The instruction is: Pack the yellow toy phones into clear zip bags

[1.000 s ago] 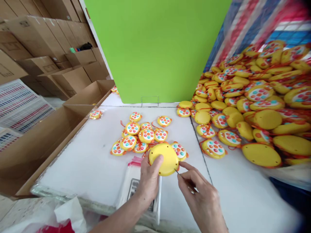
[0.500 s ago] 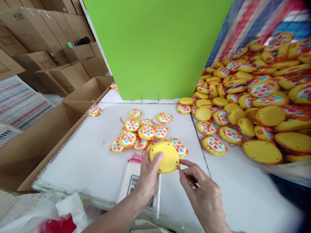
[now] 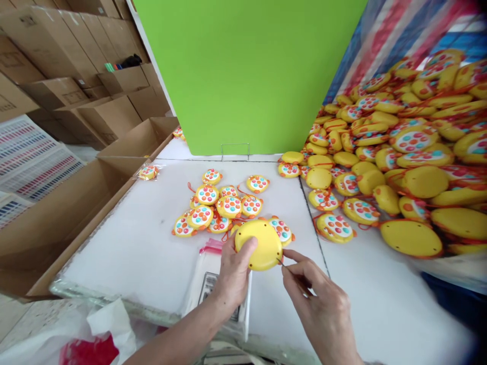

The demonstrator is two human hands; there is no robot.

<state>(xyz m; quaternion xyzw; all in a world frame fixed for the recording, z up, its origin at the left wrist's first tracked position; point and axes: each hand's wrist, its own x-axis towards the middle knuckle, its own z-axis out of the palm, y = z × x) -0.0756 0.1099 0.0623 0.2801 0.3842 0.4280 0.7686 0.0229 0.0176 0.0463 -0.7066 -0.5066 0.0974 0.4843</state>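
My left hand (image 3: 236, 268) is closed on a yellow toy (image 3: 262, 246), thumb across its smooth back. That back faces up and shows small dark holes near its rim. My right hand (image 3: 317, 299) is closed on a thin, dark, pointed tool (image 3: 291, 271). Its tip meets the toy's lower right edge by one of the holes; the tool's exact kind is hidden by the fingers. Just beyond my hands lies a cluster of similar turtle-like toys (image 3: 231, 207), their white faces dotted with coloured bumps. A pack of clear plastic bags (image 3: 196, 281) with a pink top edge lies under my left wrist.
A large heap of the same toys (image 3: 414, 177) fills the right side. An upright green board (image 3: 247, 76) stands at the back. Left of the table (image 3: 125, 253) is a long open carton (image 3: 68, 223). One bagged toy (image 3: 148, 172) lies near the carton's edge.
Almost nothing differs. The held toy has shifted very slightly right and up, and the tool's tip remains at its lower right edge.
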